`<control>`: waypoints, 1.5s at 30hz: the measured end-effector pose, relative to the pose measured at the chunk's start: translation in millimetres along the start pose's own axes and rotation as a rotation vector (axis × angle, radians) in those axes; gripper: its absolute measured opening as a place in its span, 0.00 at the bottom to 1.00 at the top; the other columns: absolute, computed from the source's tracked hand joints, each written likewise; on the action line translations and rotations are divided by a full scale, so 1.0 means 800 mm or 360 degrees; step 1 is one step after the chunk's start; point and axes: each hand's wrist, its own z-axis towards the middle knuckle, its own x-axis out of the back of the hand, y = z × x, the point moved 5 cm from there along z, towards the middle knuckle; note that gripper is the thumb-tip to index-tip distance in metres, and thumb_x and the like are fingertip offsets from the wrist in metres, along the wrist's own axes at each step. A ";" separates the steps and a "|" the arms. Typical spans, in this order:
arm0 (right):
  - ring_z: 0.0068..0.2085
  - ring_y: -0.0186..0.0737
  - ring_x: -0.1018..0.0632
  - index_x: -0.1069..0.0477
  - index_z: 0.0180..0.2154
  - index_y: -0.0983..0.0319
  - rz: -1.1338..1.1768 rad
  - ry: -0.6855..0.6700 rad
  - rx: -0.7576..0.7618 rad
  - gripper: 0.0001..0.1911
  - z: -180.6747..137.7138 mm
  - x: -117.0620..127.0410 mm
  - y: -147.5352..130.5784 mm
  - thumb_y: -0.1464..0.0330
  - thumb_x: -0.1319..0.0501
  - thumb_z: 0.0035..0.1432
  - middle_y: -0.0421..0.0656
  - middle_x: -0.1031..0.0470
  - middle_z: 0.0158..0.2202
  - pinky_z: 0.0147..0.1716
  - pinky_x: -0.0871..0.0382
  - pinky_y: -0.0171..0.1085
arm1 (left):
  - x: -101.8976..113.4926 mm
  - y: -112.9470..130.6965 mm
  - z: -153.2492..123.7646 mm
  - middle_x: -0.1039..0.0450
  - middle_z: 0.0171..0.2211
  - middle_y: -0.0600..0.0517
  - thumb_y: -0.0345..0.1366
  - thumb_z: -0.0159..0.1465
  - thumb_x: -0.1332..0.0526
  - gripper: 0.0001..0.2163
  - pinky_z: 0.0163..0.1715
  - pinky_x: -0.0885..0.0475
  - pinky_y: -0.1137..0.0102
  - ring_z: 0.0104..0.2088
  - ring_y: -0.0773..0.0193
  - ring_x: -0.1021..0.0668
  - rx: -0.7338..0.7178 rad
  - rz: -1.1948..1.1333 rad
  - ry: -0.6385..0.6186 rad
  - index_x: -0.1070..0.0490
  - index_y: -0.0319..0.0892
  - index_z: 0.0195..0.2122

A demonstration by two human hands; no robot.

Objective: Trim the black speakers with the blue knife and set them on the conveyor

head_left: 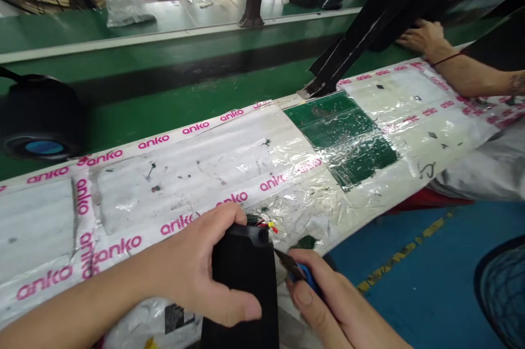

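Holding a long, black, smooth-faced casing [246,269], seemingly plastic, at six o'clock, with the left hand [205,267] at seven: clamped across it, with thumb laid over the near face and fingers hooked around the upper end, partly out of sight. Gripping a blue-handled tool [310,280] in the right hand [318,297] at five o'clock, with thumb and forefinger closed on it and the other fingers hidden. Aiming its dark, pointed blade [285,259] toward ten, just beside the casing's right edge; cannot tell whether touching.

Likeliest trouble: a skid of the blade across that smooth edge, from too much push or a turned wrist, straight toward the left hand. Also at risk, judging by closeness: the thin red and yellow wires [270,225] at the casing's one o'clock corner, easily nicked by an overlong stroke. Could gouge the black face too, through a badly slanted tip. Could twist the casing by pressing sideways against a loosened grip; cannot tell about any support beneath. Might snag, on a careless sweep toward one o'clock, in the wrinkled clear plastic film [324,217] over the long white tabletop [229,155].
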 end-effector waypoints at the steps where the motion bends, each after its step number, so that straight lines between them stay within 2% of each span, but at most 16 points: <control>1: 0.31 0.45 0.19 0.31 0.55 0.54 -0.0398 0.0048 0.0273 0.17 0.002 0.008 -0.012 0.56 0.52 0.77 0.42 0.21 0.35 0.26 0.29 0.40 | 0.001 -0.001 0.002 0.32 0.38 0.53 0.54 0.44 0.22 0.33 0.30 0.32 0.69 0.36 0.59 0.30 0.0024 0.0017 0.0000 0.37 0.47 0.43; 3: 0.27 0.44 0.19 0.33 0.54 0.58 -0.1024 0.0135 0.0692 0.15 0.006 0.016 -0.030 0.64 0.55 0.78 0.42 0.21 0.34 0.19 0.32 0.39 | 0.003 -0.001 0.006 0.31 0.38 0.52 0.58 0.40 0.21 0.36 0.32 0.33 0.68 0.36 0.58 0.30 0.0054 0.0039 0.0012 0.36 0.46 0.41; 5: 0.23 0.44 0.21 0.35 0.52 0.61 -0.1360 0.0153 0.0875 0.16 0.011 0.019 -0.037 0.66 0.58 0.78 0.42 0.22 0.31 0.14 0.37 0.40 | 0.003 -0.002 0.009 0.31 0.39 0.52 0.59 0.41 0.22 0.36 0.33 0.32 0.67 0.37 0.58 0.30 0.0056 0.0060 0.0020 0.36 0.46 0.41; 11: 0.20 0.42 0.23 0.34 0.53 0.66 -0.1643 0.0040 0.0949 0.21 0.015 0.013 -0.049 0.71 0.63 0.76 0.41 0.24 0.27 0.14 0.37 0.42 | 0.000 -0.003 0.011 0.32 0.37 0.52 0.57 0.42 0.22 0.32 0.33 0.33 0.66 0.34 0.58 0.30 -0.0023 0.0050 0.0013 0.35 0.45 0.37; 16: 0.22 0.43 0.22 0.33 0.55 0.67 -0.1687 -0.0090 0.0943 0.21 0.013 0.011 -0.045 0.72 0.60 0.74 0.41 0.25 0.28 0.15 0.36 0.42 | 0.000 0.001 0.015 0.35 0.32 0.54 0.55 0.43 0.22 0.29 0.29 0.38 0.69 0.30 0.63 0.33 -0.0103 0.0024 0.0009 0.34 0.45 0.34; 19: 0.21 0.42 0.23 0.34 0.55 0.67 -0.1649 -0.0026 0.0947 0.19 0.013 0.012 -0.043 0.72 0.60 0.75 0.40 0.27 0.27 0.15 0.36 0.42 | 0.001 0.001 0.015 0.36 0.32 0.55 0.54 0.41 0.20 0.30 0.28 0.39 0.70 0.30 0.63 0.34 -0.0096 0.0004 0.0011 0.35 0.45 0.33; 22: 0.20 0.40 0.24 0.34 0.54 0.66 -0.1640 -0.0012 0.0934 0.19 0.014 0.012 -0.042 0.71 0.60 0.75 0.39 0.27 0.26 0.15 0.37 0.42 | 0.001 0.001 0.014 0.35 0.32 0.54 0.55 0.41 0.21 0.30 0.28 0.38 0.70 0.30 0.63 0.34 -0.0057 -0.0008 0.0000 0.34 0.44 0.34; 25: 0.23 0.41 0.22 0.33 0.55 0.66 -0.1663 -0.0104 0.0925 0.20 0.014 0.011 -0.041 0.72 0.60 0.75 0.41 0.26 0.28 0.16 0.37 0.42 | 0.001 0.001 0.014 0.35 0.32 0.54 0.55 0.42 0.21 0.29 0.28 0.36 0.69 0.30 0.63 0.34 -0.0052 0.0008 -0.0005 0.34 0.44 0.34; 31: 0.23 0.42 0.23 0.34 0.58 0.67 -0.1622 -0.0074 0.0894 0.19 0.016 0.017 -0.040 0.70 0.58 0.75 0.42 0.24 0.29 0.16 0.38 0.43 | 0.003 0.003 0.014 0.35 0.32 0.54 0.58 0.43 0.22 0.31 0.28 0.36 0.69 0.30 0.63 0.34 -0.0111 0.0049 0.0020 0.36 0.45 0.34; 39: 0.25 0.42 0.23 0.34 0.60 0.64 -0.1581 -0.0098 0.0859 0.18 0.012 0.018 -0.040 0.69 0.51 0.73 0.42 0.23 0.31 0.18 0.38 0.42 | 0.003 -0.001 0.015 0.36 0.32 0.54 0.56 0.42 0.22 0.31 0.27 0.37 0.70 0.30 0.63 0.34 -0.0067 0.0011 0.0001 0.35 0.45 0.34; 45: 0.25 0.44 0.23 0.36 0.62 0.64 -0.1614 -0.0180 0.0848 0.20 0.010 0.017 -0.034 0.70 0.51 0.71 0.42 0.23 0.33 0.18 0.37 0.44 | 0.003 -0.003 0.016 0.36 0.32 0.54 0.57 0.42 0.22 0.30 0.28 0.36 0.69 0.30 0.63 0.35 -0.0114 0.0029 0.0007 0.35 0.45 0.33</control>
